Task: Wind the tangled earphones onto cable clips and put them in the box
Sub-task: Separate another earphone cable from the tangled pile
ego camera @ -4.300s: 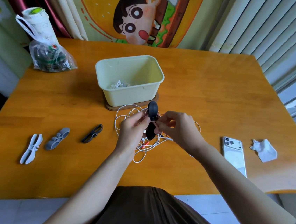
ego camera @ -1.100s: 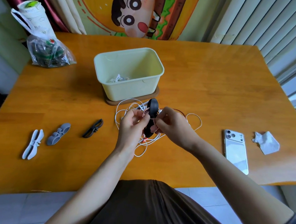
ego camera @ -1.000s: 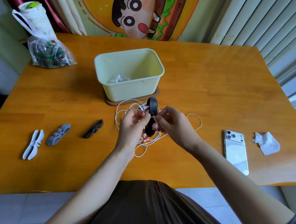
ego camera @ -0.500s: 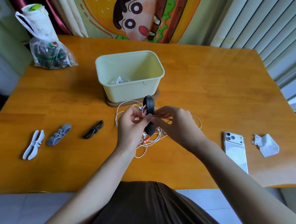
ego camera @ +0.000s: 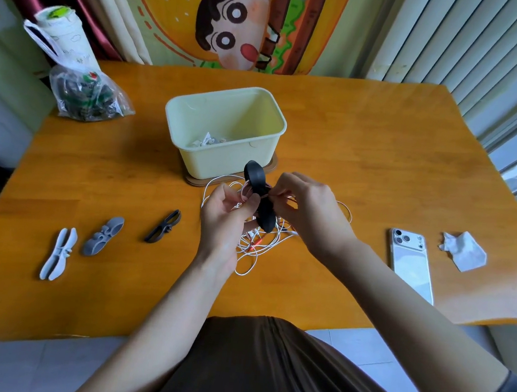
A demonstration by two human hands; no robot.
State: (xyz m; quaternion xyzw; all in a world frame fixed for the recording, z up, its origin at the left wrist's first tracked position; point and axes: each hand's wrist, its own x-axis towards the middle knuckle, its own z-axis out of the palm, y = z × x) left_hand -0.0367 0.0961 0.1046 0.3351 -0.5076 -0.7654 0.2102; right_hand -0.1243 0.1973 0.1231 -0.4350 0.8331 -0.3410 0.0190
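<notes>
Black rubber cable clip [ego camera: 265, 214] is held just in front of the box [ego camera: 222, 160]. The left hand [ego camera: 226, 215] grips its middle, and the right hand [ego camera: 309, 214] pinches a strand against it. White earphones [ego camera: 255, 246] lie tangled below the clip, in front of the box.

Likely fault: knotted loops snag during winding and drag turns off the clip.

The box holds one white bundle [ego camera: 207, 141], detail unclear.

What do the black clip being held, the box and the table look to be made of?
The black clip: likely silicone or soft rubber, matte; it shows no glare and curves along its length. The box: pale yellow plastic, smooth, slightly glossy, with a moulded rolled rim. The table: varnished wood; joined plank grain shows under a shiny window reflection.
</notes>
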